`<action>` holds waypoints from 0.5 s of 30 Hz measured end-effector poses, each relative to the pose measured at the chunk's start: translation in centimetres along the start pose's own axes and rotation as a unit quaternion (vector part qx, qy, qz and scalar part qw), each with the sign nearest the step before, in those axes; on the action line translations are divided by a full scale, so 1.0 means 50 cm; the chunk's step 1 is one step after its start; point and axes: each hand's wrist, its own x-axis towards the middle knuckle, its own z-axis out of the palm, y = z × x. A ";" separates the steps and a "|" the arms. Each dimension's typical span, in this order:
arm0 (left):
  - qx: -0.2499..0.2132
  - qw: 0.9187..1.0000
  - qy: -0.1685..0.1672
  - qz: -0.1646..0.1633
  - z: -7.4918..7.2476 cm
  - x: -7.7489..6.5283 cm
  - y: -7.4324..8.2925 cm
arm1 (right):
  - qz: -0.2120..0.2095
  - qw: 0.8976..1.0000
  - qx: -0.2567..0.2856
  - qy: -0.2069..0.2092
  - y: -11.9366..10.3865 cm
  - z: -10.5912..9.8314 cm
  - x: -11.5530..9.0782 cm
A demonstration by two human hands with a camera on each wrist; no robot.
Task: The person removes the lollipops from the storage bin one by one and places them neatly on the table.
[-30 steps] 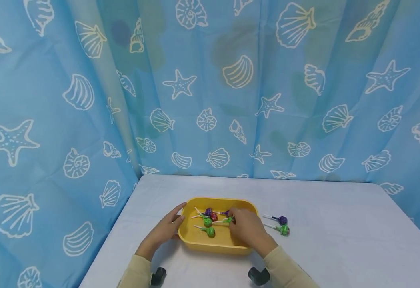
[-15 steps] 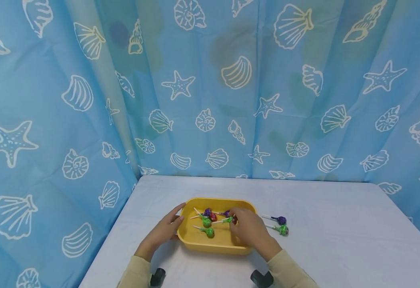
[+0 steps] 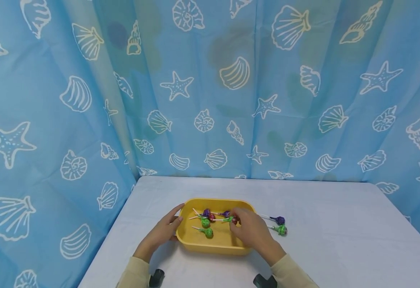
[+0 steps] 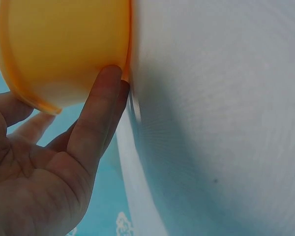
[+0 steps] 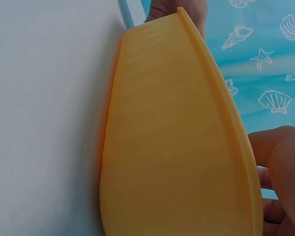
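Observation:
A yellow plastic tray [image 3: 215, 249] stands on the white table. Several lollipops lie inside it, among them a green one [image 3: 208, 233] near the front and a purple one [image 3: 206, 213] further back. My left hand [image 3: 164, 230] holds the tray's left end; in the left wrist view its thumb is at the rim and the longer fingers rest against the outer wall. Reaching over the tray's right side, my right hand [image 3: 251, 230] pinches a green-and-red lollipop [image 3: 228, 219] near its head, with the stick pointing left. The tray wall hides most of those fingers in the right wrist view.
Just right of the tray lie a purple lollipop [image 3: 278, 220] and a green lollipop [image 3: 281, 230] on the white tablecloth [image 3: 339, 228]. A blue curtain [image 3: 195, 100] with shell and starfish prints hangs behind the table and along its left side.
The right hand and the lollipop at its fingertips have shifted slightly right relative to the tray. The left hand keeps its place at the left end. The head view has drifted a little.

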 end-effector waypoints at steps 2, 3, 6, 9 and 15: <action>0.000 1.000 0.001 -0.001 0.000 -0.001 0.001 | -0.005 1.000 -0.001 0.010 0.002 -0.001 -0.003; 0.000 1.000 0.002 -0.001 0.000 -0.001 0.002 | -0.008 1.000 0.002 0.015 0.003 -0.002 -0.004; 0.000 1.000 0.002 0.000 0.001 -0.002 0.004 | -0.011 1.000 0.008 0.026 0.006 -0.004 -0.008; 0.001 1.000 0.002 0.000 0.001 -0.002 0.004 | -0.014 0.999 0.017 0.033 0.010 -0.006 -0.012; 0.001 1.000 0.002 0.001 0.000 -0.005 0.004 | -0.012 0.998 0.028 0.047 0.013 -0.012 -0.018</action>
